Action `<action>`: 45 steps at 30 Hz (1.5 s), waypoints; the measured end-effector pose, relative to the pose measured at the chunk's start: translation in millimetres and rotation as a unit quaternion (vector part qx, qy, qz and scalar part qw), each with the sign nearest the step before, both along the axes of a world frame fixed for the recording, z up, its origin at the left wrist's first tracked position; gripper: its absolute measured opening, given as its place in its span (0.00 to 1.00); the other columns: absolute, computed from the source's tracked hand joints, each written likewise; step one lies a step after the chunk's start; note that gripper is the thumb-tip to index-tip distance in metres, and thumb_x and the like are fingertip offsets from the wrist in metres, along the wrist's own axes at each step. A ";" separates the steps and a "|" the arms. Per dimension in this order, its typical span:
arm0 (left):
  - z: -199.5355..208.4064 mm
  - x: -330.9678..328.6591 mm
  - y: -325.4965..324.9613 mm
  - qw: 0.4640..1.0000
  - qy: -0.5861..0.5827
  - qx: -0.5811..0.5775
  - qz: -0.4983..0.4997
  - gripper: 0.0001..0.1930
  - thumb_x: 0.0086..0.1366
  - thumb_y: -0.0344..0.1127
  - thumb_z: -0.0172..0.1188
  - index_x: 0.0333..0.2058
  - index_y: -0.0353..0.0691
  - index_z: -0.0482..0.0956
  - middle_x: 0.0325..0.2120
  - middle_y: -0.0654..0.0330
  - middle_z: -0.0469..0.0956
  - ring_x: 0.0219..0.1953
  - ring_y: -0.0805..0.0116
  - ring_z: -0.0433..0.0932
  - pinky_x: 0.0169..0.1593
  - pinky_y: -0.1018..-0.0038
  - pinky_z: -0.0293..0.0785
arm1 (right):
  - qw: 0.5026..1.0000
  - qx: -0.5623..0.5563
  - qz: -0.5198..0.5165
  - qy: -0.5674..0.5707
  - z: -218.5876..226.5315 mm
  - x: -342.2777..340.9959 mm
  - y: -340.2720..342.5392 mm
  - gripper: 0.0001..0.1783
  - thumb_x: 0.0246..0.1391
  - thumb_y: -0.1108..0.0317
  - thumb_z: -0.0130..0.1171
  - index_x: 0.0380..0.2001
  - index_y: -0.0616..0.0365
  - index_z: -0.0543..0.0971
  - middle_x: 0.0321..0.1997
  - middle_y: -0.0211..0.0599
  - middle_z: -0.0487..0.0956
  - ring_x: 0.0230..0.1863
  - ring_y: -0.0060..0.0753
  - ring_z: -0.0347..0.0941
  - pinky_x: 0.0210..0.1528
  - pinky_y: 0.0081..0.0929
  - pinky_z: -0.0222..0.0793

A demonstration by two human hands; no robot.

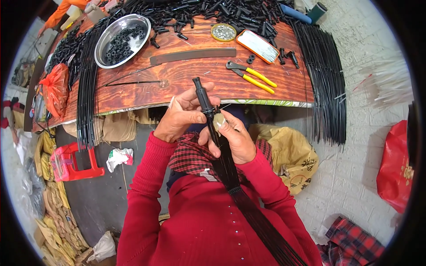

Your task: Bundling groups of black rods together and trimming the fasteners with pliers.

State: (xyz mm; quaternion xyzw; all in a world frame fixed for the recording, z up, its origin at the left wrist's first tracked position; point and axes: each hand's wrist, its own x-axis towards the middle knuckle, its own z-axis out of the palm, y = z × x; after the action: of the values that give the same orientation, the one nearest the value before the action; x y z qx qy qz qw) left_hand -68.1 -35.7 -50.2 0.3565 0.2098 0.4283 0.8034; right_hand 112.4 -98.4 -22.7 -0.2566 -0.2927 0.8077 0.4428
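Observation:
A black ribbed plastic tube-shaped fitting [203,96] stands tilted in my left hand [184,111], whose fingers and thumb wrap round it. From its lower end a bundle of thin black rods [227,166] runs down over my lap and red sleeve side, with a band across it partway. My right hand [237,137] closes on the top of the bundle just below the fitting. Between its thumb and fingers a small pale yellowish lump [218,120] is pressed against the rods; its kind I cannot make out.
On the wooden table [191,84] lie yellow-handled pincers [253,76], a flat metal strip [193,56], a steel bowl [122,41] of black rings and a round tin [223,32]. Heaped black fittings [213,11] cover the back. Rod bundles hang over both sides. A red stool [80,163] stands left.

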 end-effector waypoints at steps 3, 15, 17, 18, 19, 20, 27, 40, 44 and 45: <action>5.9 2.9 2.5 1.000 0.013 0.017 0.001 0.43 0.51 0.26 0.71 0.65 0.34 0.59 0.47 0.53 0.79 0.52 0.58 0.77 0.59 0.64 0.70 | 1.000 -0.011 -0.015 0.010 -2.5 0.6 3.0 0.22 0.67 0.55 0.49 0.54 0.61 0.66 0.33 0.49 0.79 0.16 0.24 0.71 0.20 0.15 0.66; 2.6 8.2 11.2 0.999 -0.022 0.028 -0.025 0.36 0.58 0.30 0.66 0.64 0.33 0.62 0.48 0.54 0.77 0.52 0.66 0.75 0.61 0.69 0.67 | 0.998 -0.007 -0.021 0.055 -7.6 5.2 9.6 0.21 0.65 0.57 0.52 0.52 0.62 0.67 0.33 0.49 0.79 0.16 0.25 0.71 0.19 0.16 0.66; 6.1 9.1 12.0 0.999 -0.030 0.022 -0.030 0.37 0.58 0.30 0.66 0.64 0.33 0.61 0.49 0.54 0.77 0.53 0.66 0.74 0.61 0.68 0.66 | 0.998 -0.007 -0.025 0.053 -6.6 6.1 11.5 0.21 0.65 0.57 0.52 0.52 0.62 0.67 0.33 0.49 0.79 0.16 0.25 0.70 0.18 0.16 0.66; 8.0 9.1 12.0 0.999 -0.036 0.015 -0.034 0.37 0.58 0.31 0.66 0.65 0.33 0.61 0.49 0.54 0.76 0.54 0.65 0.74 0.62 0.68 0.65 | 0.998 -0.009 -0.027 0.051 -6.3 6.1 12.0 0.21 0.65 0.56 0.52 0.52 0.62 0.67 0.33 0.48 0.79 0.16 0.25 0.70 0.18 0.16 0.66; 8.6 9.9 11.7 0.998 -0.040 0.016 -0.036 0.37 0.58 0.31 0.66 0.65 0.33 0.61 0.49 0.54 0.76 0.54 0.65 0.74 0.62 0.68 0.65 | 0.998 -0.008 -0.030 0.048 -6.1 7.4 12.1 0.21 0.65 0.56 0.52 0.52 0.62 0.67 0.33 0.48 0.79 0.16 0.25 0.70 0.18 0.16 0.66; 8.8 8.3 10.8 0.999 -0.036 0.009 -0.032 0.38 0.58 0.31 0.66 0.65 0.33 0.60 0.49 0.54 0.76 0.54 0.65 0.73 0.62 0.68 0.65 | 0.999 -0.013 -0.026 0.046 -6.9 7.1 11.9 0.21 0.65 0.56 0.52 0.52 0.62 0.67 0.33 0.47 0.79 0.16 0.25 0.70 0.18 0.16 0.66; 12.1 6.6 16.6 1.000 -0.012 0.008 -0.027 0.40 0.57 0.30 0.67 0.66 0.32 0.57 0.50 0.54 0.75 0.52 0.66 0.74 0.58 0.71 0.68 | 0.998 -0.011 -0.035 0.053 -11.5 2.5 19.4 0.18 0.66 0.59 0.49 0.51 0.61 0.68 0.33 0.45 0.79 0.16 0.24 0.71 0.18 0.16 0.68; 39.8 -9.3 2.4 0.983 0.113 0.104 0.098 0.52 0.48 0.32 0.68 0.70 0.36 0.47 0.66 0.51 0.58 0.68 0.56 0.59 0.69 0.62 0.53 | 0.988 0.037 -0.143 -0.031 -24.6 -6.7 105.2 0.16 0.66 0.56 0.51 0.48 0.55 0.72 0.35 0.39 0.82 0.20 0.19 0.72 0.21 0.16 0.69; 54.6 -2.5 -29.5 0.940 0.214 0.237 0.117 0.63 0.33 0.26 0.69 0.69 0.29 0.41 0.66 0.45 0.56 0.70 0.53 0.54 0.71 0.63 0.48 | 0.967 0.094 -0.223 -0.086 -14.5 -21.5 112.7 0.15 0.67 0.61 0.49 0.49 0.60 0.72 0.34 0.34 0.82 0.21 0.19 0.74 0.22 0.18 0.69; 62.2 8.4 -36.8 0.924 0.247 0.250 0.149 0.63 0.32 0.26 0.70 0.68 0.26 0.41 0.65 0.43 0.57 0.70 0.52 0.54 0.71 0.64 0.48 | 0.955 0.111 -0.249 -0.116 -12.6 -26.9 115.5 0.14 0.67 0.62 0.47 0.48 0.61 0.72 0.32 0.37 0.82 0.21 0.20 0.75 0.20 0.19 0.70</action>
State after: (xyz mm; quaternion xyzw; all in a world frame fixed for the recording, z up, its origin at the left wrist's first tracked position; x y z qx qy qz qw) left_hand -59.8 -72.5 11.9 0.6048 0.3384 0.4803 0.5377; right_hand 85.5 17.0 -35.4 -0.3628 -0.3568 0.5987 0.6186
